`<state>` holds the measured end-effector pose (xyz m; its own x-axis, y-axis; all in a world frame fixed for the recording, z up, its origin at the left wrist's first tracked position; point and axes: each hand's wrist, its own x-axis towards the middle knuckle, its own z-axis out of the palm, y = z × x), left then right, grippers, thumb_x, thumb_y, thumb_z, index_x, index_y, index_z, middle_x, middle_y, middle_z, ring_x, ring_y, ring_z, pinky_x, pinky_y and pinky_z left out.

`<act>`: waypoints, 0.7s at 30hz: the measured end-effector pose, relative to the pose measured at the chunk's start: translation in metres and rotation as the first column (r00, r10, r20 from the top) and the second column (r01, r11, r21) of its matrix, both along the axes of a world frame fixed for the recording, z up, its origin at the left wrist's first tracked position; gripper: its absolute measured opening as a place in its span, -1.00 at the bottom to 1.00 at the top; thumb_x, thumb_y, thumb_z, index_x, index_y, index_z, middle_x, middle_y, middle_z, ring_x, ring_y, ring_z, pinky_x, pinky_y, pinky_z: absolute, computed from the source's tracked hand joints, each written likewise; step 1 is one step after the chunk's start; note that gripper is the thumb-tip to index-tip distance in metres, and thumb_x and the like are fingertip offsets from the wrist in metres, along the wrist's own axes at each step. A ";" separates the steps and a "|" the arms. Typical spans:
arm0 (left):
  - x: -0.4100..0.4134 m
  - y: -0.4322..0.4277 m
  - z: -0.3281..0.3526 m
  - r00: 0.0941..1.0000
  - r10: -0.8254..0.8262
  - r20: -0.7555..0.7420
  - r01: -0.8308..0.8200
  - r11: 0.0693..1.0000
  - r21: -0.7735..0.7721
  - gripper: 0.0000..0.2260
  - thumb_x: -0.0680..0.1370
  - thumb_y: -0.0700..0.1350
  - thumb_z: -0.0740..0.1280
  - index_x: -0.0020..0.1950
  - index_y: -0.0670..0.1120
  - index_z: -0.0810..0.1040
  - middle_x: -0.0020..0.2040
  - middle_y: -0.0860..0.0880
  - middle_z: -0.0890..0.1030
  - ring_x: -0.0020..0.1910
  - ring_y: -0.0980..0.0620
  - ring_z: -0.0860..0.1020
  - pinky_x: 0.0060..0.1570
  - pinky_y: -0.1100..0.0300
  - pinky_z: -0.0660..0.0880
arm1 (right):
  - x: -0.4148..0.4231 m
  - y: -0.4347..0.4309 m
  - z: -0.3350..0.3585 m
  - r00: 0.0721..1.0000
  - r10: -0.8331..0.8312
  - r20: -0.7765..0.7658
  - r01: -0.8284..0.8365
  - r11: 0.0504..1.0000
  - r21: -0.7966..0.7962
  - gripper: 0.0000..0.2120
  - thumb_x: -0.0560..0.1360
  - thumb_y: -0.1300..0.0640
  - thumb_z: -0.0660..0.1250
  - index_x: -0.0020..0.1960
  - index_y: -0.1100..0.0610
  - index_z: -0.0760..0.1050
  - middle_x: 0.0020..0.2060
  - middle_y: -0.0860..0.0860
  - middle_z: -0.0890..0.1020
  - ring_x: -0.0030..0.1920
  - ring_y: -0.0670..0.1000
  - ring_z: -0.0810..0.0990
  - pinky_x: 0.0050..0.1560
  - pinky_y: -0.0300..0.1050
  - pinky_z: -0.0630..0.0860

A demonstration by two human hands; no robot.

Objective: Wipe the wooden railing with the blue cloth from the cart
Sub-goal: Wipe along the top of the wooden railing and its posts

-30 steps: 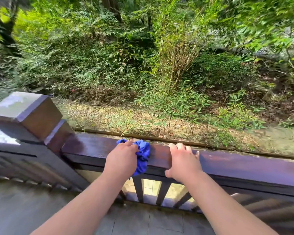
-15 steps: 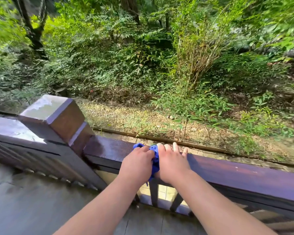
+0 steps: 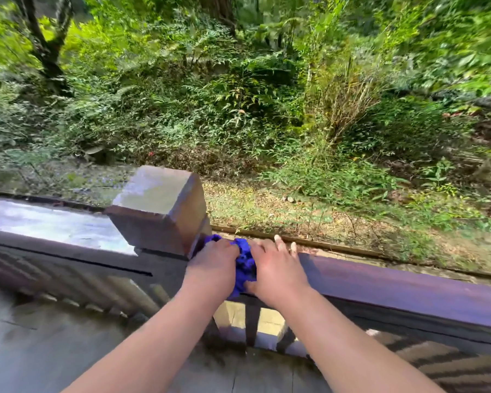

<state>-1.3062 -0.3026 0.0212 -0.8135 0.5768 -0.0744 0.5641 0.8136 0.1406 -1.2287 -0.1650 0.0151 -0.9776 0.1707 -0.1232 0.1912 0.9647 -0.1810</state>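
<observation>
Wooden deck floor (image 3: 54, 350) nearest, bare forearms reaching forward. Left hand (image 3: 213, 265) and right hand (image 3: 275, 268) side by side on railing (image 3: 394, 287), both closed over bunched blue cloth (image 3: 244, 262) pressed on rail top, just right of square post (image 3: 159, 208). Right fingers (image 3: 278, 241) draped over far edge. Gravel strip (image 3: 295, 211), then dense green shrubs (image 3: 210, 109) beyond.

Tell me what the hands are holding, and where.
The bunched cloth, pressed onto the rail: left hand covers its left part, right hand its right edge.
</observation>
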 end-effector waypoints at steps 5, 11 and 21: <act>0.001 0.004 -0.005 1.000 -0.017 -0.004 0.017 0.999 -0.032 -0.83 0.53 -0.20 0.26 0.09 -0.01 0.47 0.09 -0.02 0.47 0.10 -0.08 0.44 -0.27 0.01 0.44 | 0.009 -0.006 -0.002 0.998 -0.064 -0.022 0.065 0.998 0.007 -0.15 0.45 -0.27 0.44 0.61 -0.11 0.14 0.52 0.08 0.33 0.59 0.32 0.07 0.54 0.43 -0.01; -0.001 -0.013 -0.003 0.987 -0.153 0.058 0.154 0.988 -0.016 -0.67 0.56 0.08 0.33 0.26 -0.03 0.45 0.21 -0.02 0.43 0.17 -0.08 0.40 0.14 -0.04 0.49 | 0.019 -0.013 0.003 0.995 -0.083 -0.054 0.084 0.996 0.009 -0.30 0.52 -0.24 0.36 0.57 -0.10 0.22 0.52 0.13 0.31 0.61 0.33 -0.04 0.55 0.41 -0.12; 0.037 -0.066 -0.004 0.918 -0.298 -0.261 0.321 0.946 0.047 -0.81 0.42 -0.24 0.18 -0.04 -0.09 0.50 -0.09 -0.08 0.53 -0.15 -0.15 0.44 -0.16 -0.03 0.52 | 0.029 -0.056 0.013 0.967 -0.024 -0.254 0.012 0.999 -0.048 -0.67 0.52 -0.16 0.21 -0.05 0.04 0.64 0.00 0.02 0.55 0.10 0.15 0.44 0.10 0.10 0.45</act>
